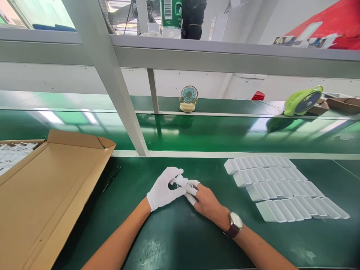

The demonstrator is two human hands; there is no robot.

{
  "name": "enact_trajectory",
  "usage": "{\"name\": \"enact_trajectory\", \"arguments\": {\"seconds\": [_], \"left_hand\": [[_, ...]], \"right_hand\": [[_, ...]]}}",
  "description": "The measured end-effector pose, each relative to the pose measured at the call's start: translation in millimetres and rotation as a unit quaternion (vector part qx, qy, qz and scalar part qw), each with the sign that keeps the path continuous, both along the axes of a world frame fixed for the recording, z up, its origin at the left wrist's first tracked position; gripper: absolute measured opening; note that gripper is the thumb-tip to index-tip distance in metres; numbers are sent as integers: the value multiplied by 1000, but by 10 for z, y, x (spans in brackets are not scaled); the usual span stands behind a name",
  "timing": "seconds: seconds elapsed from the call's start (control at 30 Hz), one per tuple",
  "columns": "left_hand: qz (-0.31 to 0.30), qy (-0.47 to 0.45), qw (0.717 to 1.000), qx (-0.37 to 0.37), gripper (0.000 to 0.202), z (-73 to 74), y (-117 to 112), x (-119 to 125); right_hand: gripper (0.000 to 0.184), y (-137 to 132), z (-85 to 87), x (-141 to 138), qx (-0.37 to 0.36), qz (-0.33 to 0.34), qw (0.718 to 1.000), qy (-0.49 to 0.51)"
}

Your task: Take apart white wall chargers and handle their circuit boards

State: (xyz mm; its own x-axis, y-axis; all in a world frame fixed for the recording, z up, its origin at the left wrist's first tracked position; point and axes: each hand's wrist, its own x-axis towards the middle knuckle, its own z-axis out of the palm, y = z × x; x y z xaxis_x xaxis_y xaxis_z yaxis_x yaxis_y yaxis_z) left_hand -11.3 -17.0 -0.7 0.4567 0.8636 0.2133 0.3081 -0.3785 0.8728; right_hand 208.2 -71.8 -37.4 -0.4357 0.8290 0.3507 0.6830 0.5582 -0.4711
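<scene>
My left hand (163, 189), in a white glove, pinches a small white part (181, 181) over the green mat at the middle of the bench. My right hand (206, 202) is bare but for white finger cots and a brown-strapped wristwatch (234, 224). Its fingertips close on the same white part from the right, and the two hands touch. What the part is cannot be made out.
An open cardboard box (53, 187) with white items in its far corner lies at the left. Rows of white oblong cases (284, 191) lie at the right. A thin dark tool (111, 178) rests beside the box. Small fans (188, 98) stand beyond the conveyor belt.
</scene>
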Motion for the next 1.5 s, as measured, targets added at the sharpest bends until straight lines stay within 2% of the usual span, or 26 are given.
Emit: {"name": "enact_trajectory", "arguments": {"seconds": [0.07, 0.13, 0.23, 0.3, 0.37, 0.4, 0.43, 0.47, 0.53, 0.6, 0.63, 0.7, 0.9, 1.03, 1.1, 1.17, 1.3, 1.4, 1.43, 1.5], "left_hand": [[3, 8, 1000, -27, 28, 5, -1, 10], [7, 1, 998, -65, 18, -5, 7, 8], [4, -22, 995, -97, 21, -45, 28, 0], [6, -26, 995, -96, 21, -78, 39, 4], [33, -18, 997, -63, 25, -104, 40, 19], [52, -13, 998, -36, 35, -113, 33, 30], [69, -6, 998, -8, 51, -117, 19, 43], [81, 2, 997, 16, 69, -116, -1, 56], [91, 16, 994, 52, 87, -99, -58, 86], [82, 29, 994, 70, 83, -71, -124, 116], [76, 34, 994, 70, 79, -58, -154, 130], [70, 40, 995, 60, 74, -43, -197, 152], [80, 43, 995, 50, 71, -104, -199, 163], [83, 37, 994, 66, 73, -128, -190, 157], [76, 33, 995, 61, 74, -117, -192, 161], [72, 20, 996, 50, 66, -96, -190, 168], [93, -4, 996, -12, 32, -72, -142, 161], [90, -1, 995, -52, 16, -92, -65, 111], [87, 2, 995, -56, 14, -106, -35, 88], [89, 14, 994, -54, 17, -136, 22, 43]], "right_hand": [[44, -5, 30, -3, -24, -16, 999, 29], [48, -3, 60, -12, -41, -31, 998, 39], [43, 23, 98, -28, -28, -21, 999, -11], [40, 67, 131, -35, -30, -10, 999, -10], [41, 130, 178, -47, -71, -12, 994, 86], [41, 164, 204, -58, -105, -17, 980, 168], [42, 196, 231, -74, -147, -23, 954, 262], [43, 223, 255, -94, -194, -27, 915, 353], [45, 251, 290, -147, -290, -17, 822, 491], [43, 240, 298, -204, -370, 14, 747, 551], [42, 223, 293, -231, -399, 27, 723, 564], [42, 182, 267, -272, -433, 38, 696, 571], [42, 143, 174, -302, -456, 20, 690, 562], [42, 157, 149, -302, -457, 17, 701, 548], [40, 159, 149, -301, -457, 25, 694, 556], [39, 159, 156, -299, -458, 30, 686, 565], [36, 154, 165, -296, -459, 42, 683, 567], [36, 154, 144, -291, -451, 51, 673, 583], [37, 159, 130, -286, -443, 45, 680, 583], [41, 178, 95, -267, -404, 18, 720, 564]]}}
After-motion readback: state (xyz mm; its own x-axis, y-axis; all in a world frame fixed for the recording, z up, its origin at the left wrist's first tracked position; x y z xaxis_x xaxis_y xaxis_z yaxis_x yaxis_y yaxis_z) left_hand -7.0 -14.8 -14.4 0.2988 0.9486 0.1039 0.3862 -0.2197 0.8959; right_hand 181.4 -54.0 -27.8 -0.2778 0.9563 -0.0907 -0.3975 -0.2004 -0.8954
